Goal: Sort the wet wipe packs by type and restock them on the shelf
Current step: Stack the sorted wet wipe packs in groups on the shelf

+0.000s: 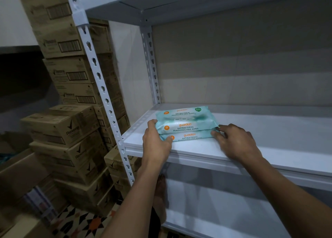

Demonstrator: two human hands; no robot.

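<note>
Teal wipe packs (186, 125) sit stacked between left hand (156, 142) and right hand (235, 142).

Two teal wipe packs (186, 125) stacked flat, white shelf (251, 148) front-left corner.

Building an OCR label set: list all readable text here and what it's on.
"guardian", "ANTIBACTERIAL FRAGRANCE FREE WIPES", "50": top wipe pack, top face and front edge
"guardian", "ANTIBACTERIAL": bottom wipe pack; lower line cut off
Green badge on the top pack: too small to read
"Rexona": cardboard cartons; barcodes and small print unreadable
</note>
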